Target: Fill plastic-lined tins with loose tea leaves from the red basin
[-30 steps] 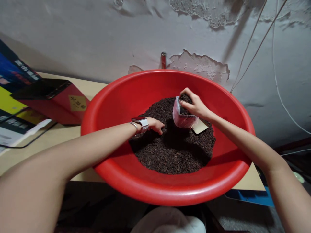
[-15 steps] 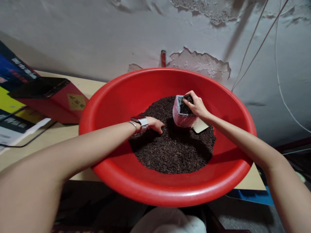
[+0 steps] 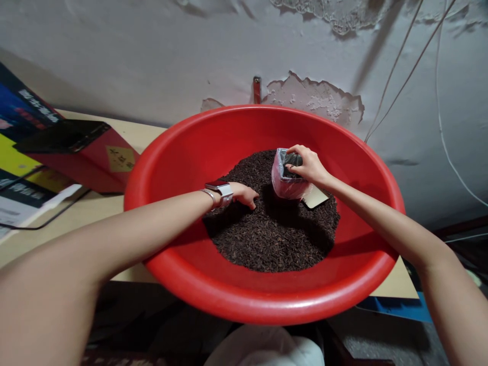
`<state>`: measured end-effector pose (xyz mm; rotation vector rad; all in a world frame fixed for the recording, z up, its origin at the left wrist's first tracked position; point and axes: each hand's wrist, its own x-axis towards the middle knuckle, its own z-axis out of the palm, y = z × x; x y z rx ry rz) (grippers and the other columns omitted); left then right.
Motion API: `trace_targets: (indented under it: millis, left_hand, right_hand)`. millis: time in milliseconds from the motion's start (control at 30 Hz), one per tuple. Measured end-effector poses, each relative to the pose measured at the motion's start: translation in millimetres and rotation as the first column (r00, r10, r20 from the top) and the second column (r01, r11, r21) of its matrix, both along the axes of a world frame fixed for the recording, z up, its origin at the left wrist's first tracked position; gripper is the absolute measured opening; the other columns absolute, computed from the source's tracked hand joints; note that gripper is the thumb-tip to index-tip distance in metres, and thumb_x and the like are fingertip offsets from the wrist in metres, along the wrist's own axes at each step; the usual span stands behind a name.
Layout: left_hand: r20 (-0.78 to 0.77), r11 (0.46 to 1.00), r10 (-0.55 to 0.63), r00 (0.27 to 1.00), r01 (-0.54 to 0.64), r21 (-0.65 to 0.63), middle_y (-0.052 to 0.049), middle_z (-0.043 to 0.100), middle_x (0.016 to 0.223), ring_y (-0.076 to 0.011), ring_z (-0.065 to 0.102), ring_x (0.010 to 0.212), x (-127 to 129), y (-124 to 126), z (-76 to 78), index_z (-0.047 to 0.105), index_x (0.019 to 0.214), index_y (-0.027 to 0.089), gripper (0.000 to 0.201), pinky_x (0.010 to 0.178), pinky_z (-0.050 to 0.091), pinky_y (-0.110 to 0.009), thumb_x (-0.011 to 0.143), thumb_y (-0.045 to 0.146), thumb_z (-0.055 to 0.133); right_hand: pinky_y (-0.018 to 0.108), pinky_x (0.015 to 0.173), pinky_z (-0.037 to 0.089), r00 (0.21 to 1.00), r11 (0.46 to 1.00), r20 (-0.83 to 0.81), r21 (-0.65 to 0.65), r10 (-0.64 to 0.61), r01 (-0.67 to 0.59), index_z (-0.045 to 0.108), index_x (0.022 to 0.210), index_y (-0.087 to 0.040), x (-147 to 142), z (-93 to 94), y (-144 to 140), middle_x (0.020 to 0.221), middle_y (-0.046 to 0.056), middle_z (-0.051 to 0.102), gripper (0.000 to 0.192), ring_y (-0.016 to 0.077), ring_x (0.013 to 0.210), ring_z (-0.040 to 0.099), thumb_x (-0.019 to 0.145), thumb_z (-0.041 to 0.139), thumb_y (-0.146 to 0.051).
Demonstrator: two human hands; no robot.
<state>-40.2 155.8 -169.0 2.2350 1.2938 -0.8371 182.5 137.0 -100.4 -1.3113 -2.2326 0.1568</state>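
A big red plastic basin (image 3: 179,147) holds a heap of dark loose grains (image 3: 267,239). A small pink pouch (image 3: 285,185) stands upright in the heap, open at the top and partly filled with grains. My right hand (image 3: 308,165) rests over the pouch's mouth, fingers on its rim. A beige card (image 3: 315,197) pokes out from under that hand beside the pouch. My left hand (image 3: 244,194) lies on the grains left of the pouch, fingers curled down into the heap; a watch (image 3: 221,190) and a bracelet sit on its wrist.
The basin stands on a pale wooden table (image 3: 68,218) against a peeling grey wall. A red box (image 3: 87,157) and printed cartons lie at the left. Thin cables (image 3: 404,71) hang down the wall at the right. A white rounded object (image 3: 263,348) sits below the basin's near edge.
My right hand held a pinch of grains above the pouch, then lowered onto its mouth; the grains are gone from the fingers. My left hand has stayed put.
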Motion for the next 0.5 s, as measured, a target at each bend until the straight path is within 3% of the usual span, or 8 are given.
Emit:
trace_targets:
  millis: [100, 200, 300, 367, 433, 500]
  left_hand:
    - [0.003, 1.0, 0.005, 1.0, -0.005, 0.016, -0.012, 0.046, 0.151, -0.0289, 0.052, 0.131, -0.1, 0.6, -0.3, 0.039, 0.151, 0.019, 0.074, 0.102, 0.046, -0.034, 0.082, 0.034, 0.059]
    - [0.005, 1.0, -0.019, 1.0, 0.019, 0.024, -0.011, 0.048, 0.15, -0.0287, 0.053, 0.129, 0.4, 0.7, 1.3, 0.043, 0.15, 0.019, 0.071, 0.102, 0.046, -0.033, 0.082, 0.034, 0.059]
    - [0.028, 0.998, -0.06, 0.998, 0.06, -0.001, -0.01, 0.053, 0.146, -0.0276, 0.056, 0.125, 1.8, -1.0, 5.5, 0.047, 0.146, 0.019, 0.066, 0.102, 0.046, -0.033, 0.083, 0.031, 0.058]
    - [0.038, 0.997, -0.071, 0.997, 0.071, -0.011, -0.009, 0.055, 0.144, -0.0269, 0.056, 0.124, 3.1, -2.9, 8.6, 0.048, 0.146, 0.02, 0.066, 0.102, 0.046, -0.033, 0.082, 0.029, 0.059]
    - [0.018, 0.998, -0.068, 0.998, 0.068, -0.006, -0.01, 0.054, 0.145, -0.0276, 0.056, 0.125, 4.8, -5.0, 11.1, 0.047, 0.147, 0.019, 0.067, 0.102, 0.046, -0.034, 0.081, 0.028, 0.06]
    - [-0.014, 0.998, -0.059, 0.998, 0.06, 0.002, -0.012, 0.053, 0.146, -0.0285, 0.055, 0.126, 6.5, -6.8, 12.7, 0.047, 0.147, 0.017, 0.067, 0.103, 0.046, -0.035, 0.082, 0.027, 0.059]
  right_hand:
    - [0.05, 0.093, 0.038, 0.992, 0.997, 0.125, 0.081, -0.024, 0.014, 0.061, 0.106, -0.021, -6.3, 3.8, -11.9, 0.117, 0.012, 0.06, 0.032, 0.0325, 0.115, 0.046, 0.076, 0.068, -0.027]
    - [0.045, 0.092, 0.039, 0.961, 0.987, 0.267, 0.114, 0.078, -0.112, 0.061, 0.101, -0.018, -20.7, 12.5, -34.1, 0.112, 0.013, 0.059, 0.022, 0.0296, 0.11, 0.047, 0.079, 0.063, -0.02]
    - [0.037, 0.087, 0.044, 0.848, 0.953, 0.435, -0.126, 0.304, -0.277, 0.062, 0.106, -0.016, -38.1, 17.3, -64.0, 0.107, 0.012, 0.062, 0.021, 0.0241, 0.1, 0.056, 0.085, 0.057, -0.019]
    - [0.035, 0.083, 0.048, 0.705, 0.875, 0.533, -0.396, 0.467, -0.28, 0.06, 0.121, -0.017, -45.7, 11.0, -81.2, 0.111, 0.011, 0.064, 0.036, 0.0237, 0.096, 0.063, 0.087, 0.061, -0.028]
    - [0.038, 0.085, 0.051, 0.54, 0.795, 0.622, -0.585, 0.567, -0.16, 0.05, 0.14, -0.019, -47.6, -3.9, -90.4, 0.125, 0.014, 0.061, 0.068, 0.0295, 0.103, 0.065, 0.08, 0.072, -0.043]
    - [0.044, 0.09, 0.051, 0.411, 0.768, 0.709, -0.64, 0.573, 0.032, 0.035, 0.153, -0.021, -44.5, -23.2, -90.2, 0.142, 0.021, 0.048, 0.104, 0.0379, 0.114, 0.061, 0.065, 0.082, -0.052]
